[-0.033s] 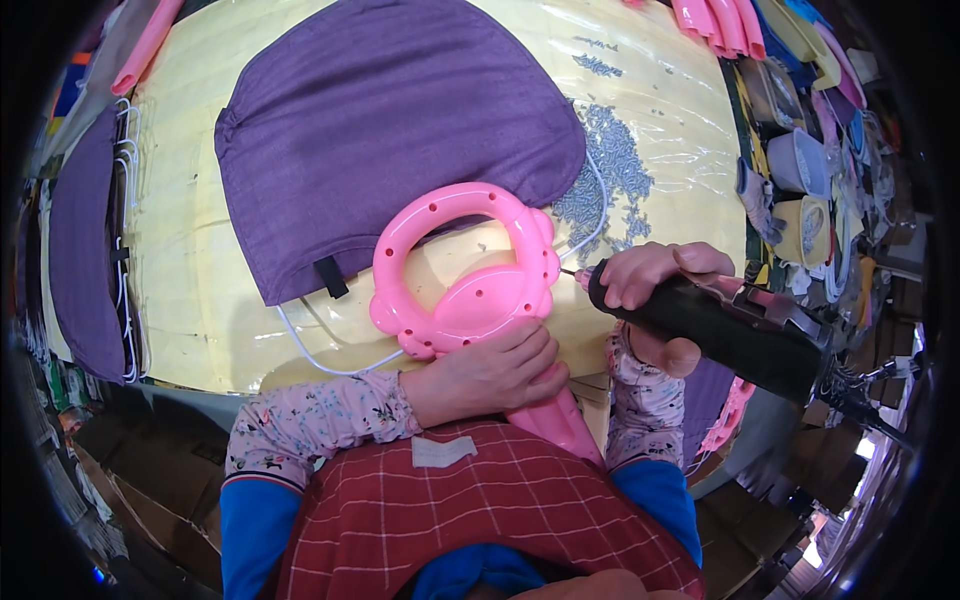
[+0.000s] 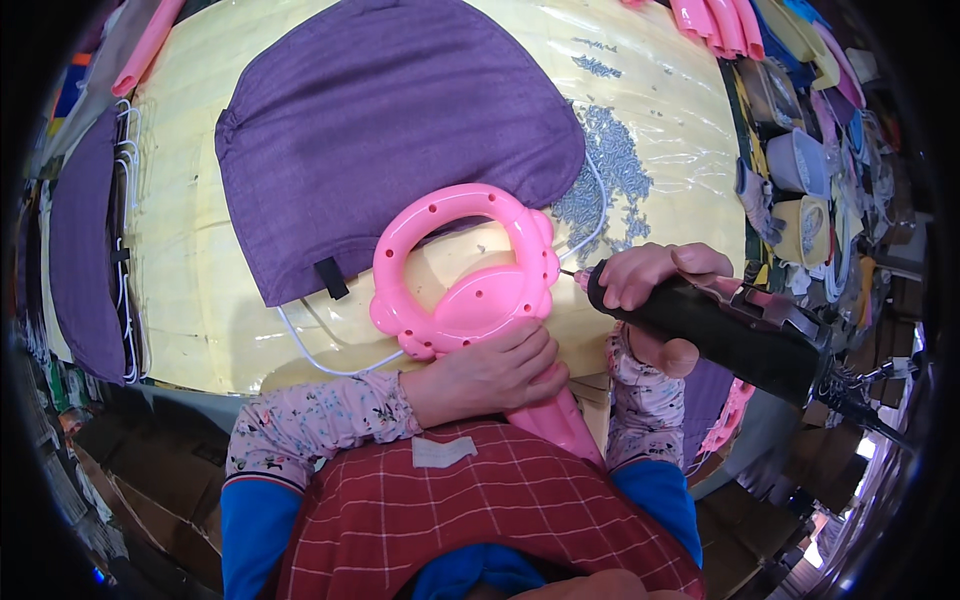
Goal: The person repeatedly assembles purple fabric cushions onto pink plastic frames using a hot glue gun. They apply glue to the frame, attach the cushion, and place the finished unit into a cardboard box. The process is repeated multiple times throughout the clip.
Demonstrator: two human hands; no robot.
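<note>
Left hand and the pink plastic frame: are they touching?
Touching. The head view shows the left hand wrapped over the lower part of the pink plastic frame, fingers closed around it.

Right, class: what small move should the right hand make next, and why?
Perhaps press the black power screwdriver gently leftward: the right hand holds its bit at the right edge of the pink plastic frame, while the left hand grips it lower down.

At right, a pale blue tub (image 2: 783,168) sits beside a cream tub (image 2: 788,228). Brown cardboard (image 2: 150,500) shows at lower left
</note>
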